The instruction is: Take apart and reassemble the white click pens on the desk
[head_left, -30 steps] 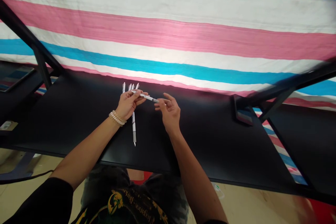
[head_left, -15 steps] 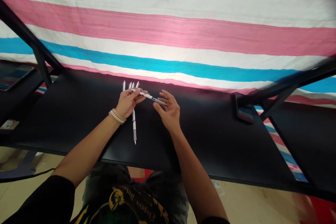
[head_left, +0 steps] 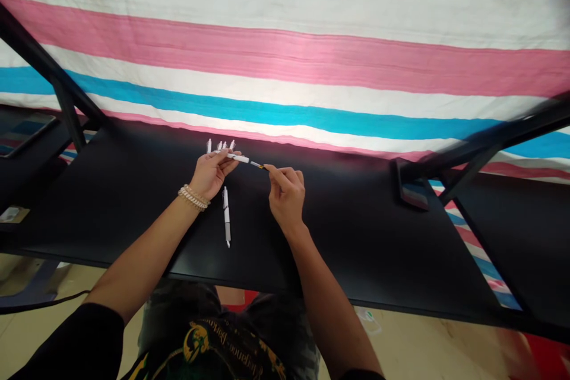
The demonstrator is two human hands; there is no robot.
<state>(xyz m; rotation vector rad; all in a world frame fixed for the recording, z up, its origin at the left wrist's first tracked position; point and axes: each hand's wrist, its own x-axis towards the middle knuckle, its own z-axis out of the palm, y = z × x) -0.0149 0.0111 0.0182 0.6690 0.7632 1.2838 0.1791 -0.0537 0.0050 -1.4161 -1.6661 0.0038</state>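
My left hand (head_left: 209, 173) is closed around a white pen barrel (head_left: 240, 158), whose end sticks out to the right between thumb and fingers. Just right of that end, a thin pen refill (head_left: 257, 164) points at the barrel, with a small gap between them. My right hand (head_left: 287, 193) pinches the refill's dark far end; whether the grey grip is also inside its fingers is hidden. Below my left hand, a white pen (head_left: 227, 217) with a grey grip lies on the black table (head_left: 347, 237). Several more white pens (head_left: 225, 145) lie behind my left hand, partly covered by it.
Black slanted frame legs stand at the left (head_left: 66, 101) and right (head_left: 463, 154). A dark flat device (head_left: 412, 187) rests by the right leg. Behind the table hangs a striped sheet (head_left: 285, 59). A small tan-and-white item (head_left: 14, 214) lies at the far left.
My right hand, fingers spread near the grey grip before, now pinches the refill. The refill shows apart from the barrel. My left hand has shifted slightly left with the barrel.
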